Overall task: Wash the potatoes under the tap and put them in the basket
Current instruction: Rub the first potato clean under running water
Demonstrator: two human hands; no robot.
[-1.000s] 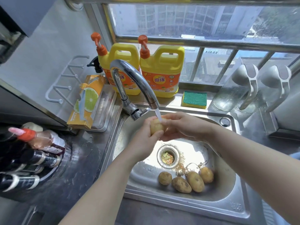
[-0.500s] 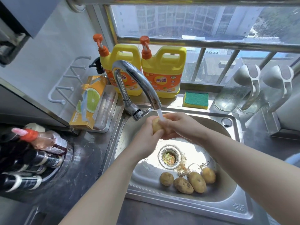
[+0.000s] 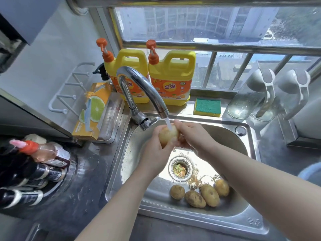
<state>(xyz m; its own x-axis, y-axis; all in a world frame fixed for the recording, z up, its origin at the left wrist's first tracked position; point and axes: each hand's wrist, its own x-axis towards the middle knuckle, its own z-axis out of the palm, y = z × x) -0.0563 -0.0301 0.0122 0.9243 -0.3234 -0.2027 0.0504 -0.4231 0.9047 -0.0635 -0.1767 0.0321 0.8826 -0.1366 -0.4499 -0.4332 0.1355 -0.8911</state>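
Head view caught you mid-rinse. Your left hand (image 3: pixel 156 150) cupped the potato (image 3: pixel 167 136) from the near side with its fingers curled round it. Your right hand (image 3: pixel 192 136) closed over it from the right, and its fingertips were hidden behind the potato. The potato sat directly under the spout of the tap (image 3: pixel 139 84), and the thin stream of water (image 3: pixel 168 125) landed on its upper face, over the back of the sink (image 3: pixel 250 218).

Four other potatoes (image 3: pixel 199 194) lay together at the front of the basin, just beyond the drain (image 3: pixel 180 169), and they looked unwashed. By that count the job was barely begun.

The stream was narrow, so only one patch got wet at a time. You would have done well to roll the potato between both palms so that every face passed under it, and to rub with your thumbs at the eyes and dents where soil clings. Wet skin is slippery, so a low hold over the basin would have made a drop harmless.

The basket was not clearly in view. A pale blue edge (image 3: pixel 309 173) showed at the right, but I could not tell what it was, so you needed to locate it before lifting away.
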